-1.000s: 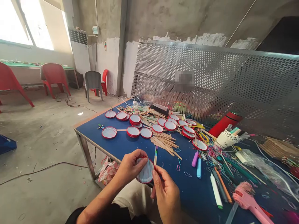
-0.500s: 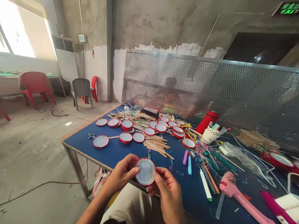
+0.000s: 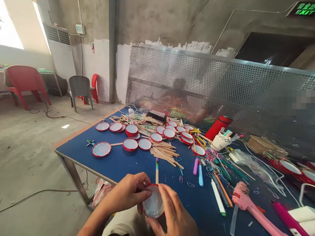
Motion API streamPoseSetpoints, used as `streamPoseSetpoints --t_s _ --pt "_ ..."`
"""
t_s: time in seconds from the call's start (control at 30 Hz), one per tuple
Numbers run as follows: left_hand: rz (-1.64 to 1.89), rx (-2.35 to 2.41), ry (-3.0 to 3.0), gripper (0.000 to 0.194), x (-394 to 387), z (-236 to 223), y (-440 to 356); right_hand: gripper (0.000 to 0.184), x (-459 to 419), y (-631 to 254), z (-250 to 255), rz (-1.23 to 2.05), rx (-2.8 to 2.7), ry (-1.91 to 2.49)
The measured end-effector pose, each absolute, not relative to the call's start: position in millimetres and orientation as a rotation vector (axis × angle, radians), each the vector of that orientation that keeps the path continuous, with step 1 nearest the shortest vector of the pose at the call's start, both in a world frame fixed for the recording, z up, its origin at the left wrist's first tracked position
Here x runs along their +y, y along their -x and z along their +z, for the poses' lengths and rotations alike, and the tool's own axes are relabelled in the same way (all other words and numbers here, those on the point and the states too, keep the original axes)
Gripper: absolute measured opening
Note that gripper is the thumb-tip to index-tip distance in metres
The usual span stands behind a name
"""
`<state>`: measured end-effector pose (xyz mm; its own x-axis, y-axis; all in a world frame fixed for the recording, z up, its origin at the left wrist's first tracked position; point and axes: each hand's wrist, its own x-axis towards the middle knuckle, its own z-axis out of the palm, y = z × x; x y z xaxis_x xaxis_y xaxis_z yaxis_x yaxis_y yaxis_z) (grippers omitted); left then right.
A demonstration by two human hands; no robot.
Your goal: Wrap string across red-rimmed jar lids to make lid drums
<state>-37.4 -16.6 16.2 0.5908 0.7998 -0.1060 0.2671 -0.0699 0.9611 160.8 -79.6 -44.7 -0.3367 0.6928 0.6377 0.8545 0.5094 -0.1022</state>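
The left grip [image 3: 125,193] and right grip [image 3: 173,211] hold a red-rimmed clear disc [image 3: 154,203] at the bottom center of the frame, by the near edge of the blue desk [image 3: 73,152], with wooden craft sticks [image 3: 163,153] beyond.

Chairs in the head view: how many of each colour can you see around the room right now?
Red plastic chairs: 2
Grey plastic chair: 1
Total: 3
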Motion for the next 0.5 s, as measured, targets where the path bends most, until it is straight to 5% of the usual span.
streamPoseSetpoints --t_s 0.3,0.5 --pt "0.399 0.945 -1.752 0.003 -12 22 38 0.063 -88 -139 -62 -0.373 -1.857 1.356" --pt "0.318 0.888 -1.737 0.029 -1 5 42 0.062 -89 -160 -21 -0.393 -2.023 1.294"
